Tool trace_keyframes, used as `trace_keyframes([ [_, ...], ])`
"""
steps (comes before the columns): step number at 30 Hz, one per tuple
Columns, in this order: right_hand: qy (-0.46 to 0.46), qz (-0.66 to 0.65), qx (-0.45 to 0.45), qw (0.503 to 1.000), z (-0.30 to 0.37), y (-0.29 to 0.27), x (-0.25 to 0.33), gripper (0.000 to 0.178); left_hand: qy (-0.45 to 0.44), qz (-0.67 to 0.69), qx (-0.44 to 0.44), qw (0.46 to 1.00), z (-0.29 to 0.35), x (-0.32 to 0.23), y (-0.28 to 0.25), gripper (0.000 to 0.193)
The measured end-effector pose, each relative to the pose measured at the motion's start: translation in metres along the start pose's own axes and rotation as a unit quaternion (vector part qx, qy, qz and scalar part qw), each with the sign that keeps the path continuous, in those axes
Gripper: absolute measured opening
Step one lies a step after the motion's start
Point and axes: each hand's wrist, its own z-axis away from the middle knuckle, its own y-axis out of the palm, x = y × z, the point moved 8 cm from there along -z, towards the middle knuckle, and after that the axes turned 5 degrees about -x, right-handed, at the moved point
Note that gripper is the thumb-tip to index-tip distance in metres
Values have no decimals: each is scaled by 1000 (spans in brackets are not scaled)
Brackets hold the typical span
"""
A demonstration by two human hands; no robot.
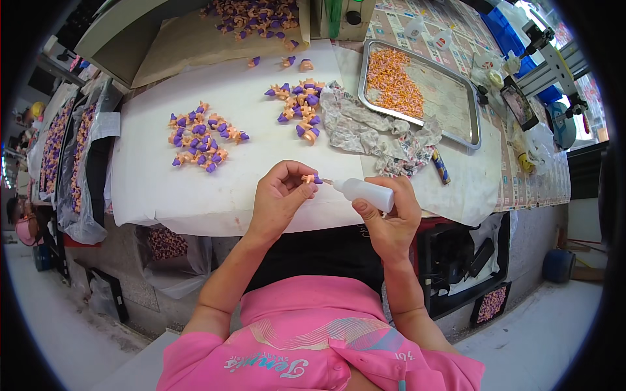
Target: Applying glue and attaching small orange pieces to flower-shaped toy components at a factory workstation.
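Observation:
Between the thumb and fingers of my left hand [282, 197] is a small peach-and-purple plastic figure part [313, 178]. My right hand [394, 218] grips a white squeeze bottle [366, 193], tilted almost flat, its thin nozzle reaching to the purple end of the part. Whether the tip touches it is too small to tell. Beyond my hands, a loose cluster of similar figure parts [202, 140] lies on the white sheet [241, 163] at the left. Another group of parts [303, 107] lies farther off, near the middle.
A metal tray [479, 124] with many small orange pieces [393, 81] stands at the far right. Beside it are a crumpled floral cloth [355, 124] and a dark blue-and-gold tube [441, 167]. A heap of parts [257, 18] sits at the back. Filled trays [81, 146] line the left.

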Motion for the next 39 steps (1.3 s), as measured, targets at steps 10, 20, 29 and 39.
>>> trace_keyframes([
  [10,-13,11,4,1000,0,3,0,33,10,-7,9,1000,-2,0,0,20],
  [20,20,6,15,1000,-1,0,-1,35,-5,-5,6,1000,-2,2,1,20],
  [29,32,-5,1,999,2,-5,-7,36,-1,-6,10,1000,-3,4,1,20],
  [39,27,104,-104,989,-26,-12,-51,23,4,-23,14,1000,-5,-4,25,19],
])
